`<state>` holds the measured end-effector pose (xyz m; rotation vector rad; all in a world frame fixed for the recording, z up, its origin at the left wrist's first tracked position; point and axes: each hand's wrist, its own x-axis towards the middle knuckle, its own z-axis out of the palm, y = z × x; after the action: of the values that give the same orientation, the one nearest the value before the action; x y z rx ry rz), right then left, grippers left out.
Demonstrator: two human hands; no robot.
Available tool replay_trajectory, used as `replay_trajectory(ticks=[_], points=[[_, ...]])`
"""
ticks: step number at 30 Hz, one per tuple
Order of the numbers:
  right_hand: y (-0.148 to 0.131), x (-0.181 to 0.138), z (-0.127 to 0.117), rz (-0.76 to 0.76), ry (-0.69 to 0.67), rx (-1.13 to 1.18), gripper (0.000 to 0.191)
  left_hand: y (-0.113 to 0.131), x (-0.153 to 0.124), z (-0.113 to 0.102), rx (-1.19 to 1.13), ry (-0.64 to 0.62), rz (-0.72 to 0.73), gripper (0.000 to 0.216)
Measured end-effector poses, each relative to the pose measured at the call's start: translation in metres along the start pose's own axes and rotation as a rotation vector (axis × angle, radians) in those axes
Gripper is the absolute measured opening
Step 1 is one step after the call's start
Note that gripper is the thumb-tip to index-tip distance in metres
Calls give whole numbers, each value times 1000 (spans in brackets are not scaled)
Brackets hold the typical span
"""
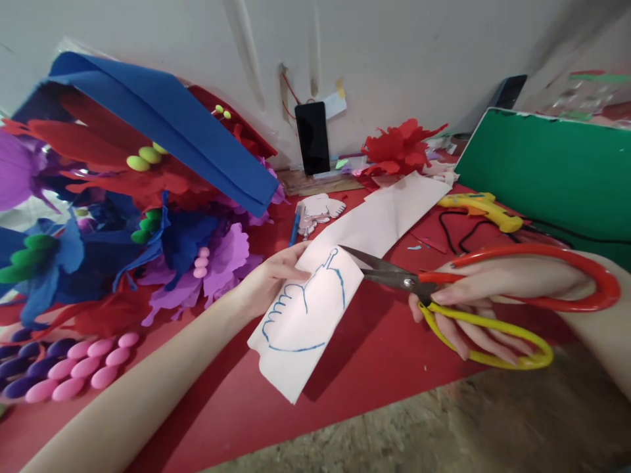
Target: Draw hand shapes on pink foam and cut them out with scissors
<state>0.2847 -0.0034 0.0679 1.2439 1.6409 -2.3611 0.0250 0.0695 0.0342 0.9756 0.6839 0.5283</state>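
Pinched in my left hand [276, 276] is a strip of white paper [300, 364] with half a butterfly outline drawn on it in blue. The strip seems to be folded, and a long tail of white paper [394, 217] runs from it toward the back right. My right hand [473, 292] grips a pair of scissors [408, 281] with one red and one yellow handle. Their blades are parted, with the paper's upper right corner between them, near the drawn antenna. The left fingertips are partly hidden behind the paper.
Red, blue and purple butterfly shapes [221, 263] with beads pile up at left, under folded blue sheets [172, 125]. Pink beads [86, 368] lie at front left. A phone [312, 138] leans at the back. A yellow glue gun [480, 209] rests near a green board [547, 171].
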Motion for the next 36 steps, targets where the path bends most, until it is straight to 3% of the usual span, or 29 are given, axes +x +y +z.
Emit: replay_trajectory(ticks=[5,10,14,17,20,22,24,31,33,36], points=[[-1,0,9,-34,8,83,29,1,1,-1,13,-47,28,44],[10,6,29,47,45,233,47,3,4,-1,32,-12,41,44],[22,15,47,36,144,355,33,4,4,-1,45,36,5,41],[23,22,56,48,190,459,35,4,3,1,68,83,-15,35],[11,25,63,35,195,489,24,5,3,3,180,121,-97,27],[1,24,67,35,269,439,12,6,4,3,259,137,-161,26],[-5,22,69,34,318,399,16,10,4,3,307,126,-209,27],[22,35,51,-33,72,437,22,32,1,1,335,-9,-262,30],[27,41,49,-14,17,478,33,36,2,-1,336,-36,-282,35],[29,43,55,-30,73,510,45,38,4,-6,338,-57,-291,42]])
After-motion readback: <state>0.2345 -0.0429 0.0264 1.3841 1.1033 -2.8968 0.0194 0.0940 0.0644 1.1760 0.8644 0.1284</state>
